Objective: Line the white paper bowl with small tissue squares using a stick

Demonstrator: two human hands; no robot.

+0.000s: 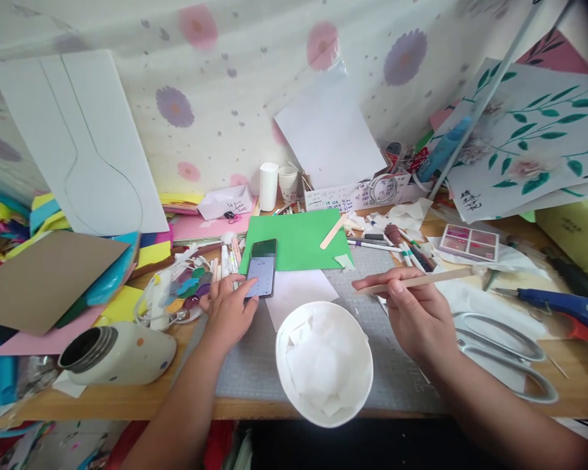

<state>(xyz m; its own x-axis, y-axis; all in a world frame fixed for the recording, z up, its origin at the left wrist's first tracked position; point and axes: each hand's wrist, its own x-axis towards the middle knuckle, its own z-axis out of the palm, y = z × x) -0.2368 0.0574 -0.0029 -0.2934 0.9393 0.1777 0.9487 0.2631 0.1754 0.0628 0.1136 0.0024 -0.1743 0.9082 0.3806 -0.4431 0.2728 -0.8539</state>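
Observation:
My left hand (pixel 226 309) reaches to a smartphone (pixel 261 271) lying on the desk, its screen lit. The fingers are apart, with a fingertip at the lower part of the screen. In my right hand (pixel 419 316) a long flat wooden craft stick (pixel 438 277) is pinched between thumb and fingers, pointing out to the right. Between the hands, at the desk's front edge, stands a white bowl (pixel 323 365) with white paper pieces inside. Behind it lies a white sheet (pixel 301 294), and a green sheet (pixel 294 238) bears another wooden stick (pixel 332 232).
Large silver-handled scissors (pixel 500 349) and a blue glue gun (pixel 553 303) lie at the right. A pink palette (pixel 469 243) sits farther back. At left an uncapped spotted bottle (pixel 120 354) lies on its side near brown cardboard (pixel 53 277). A grey cutting mat (pixel 247 365) covers the middle.

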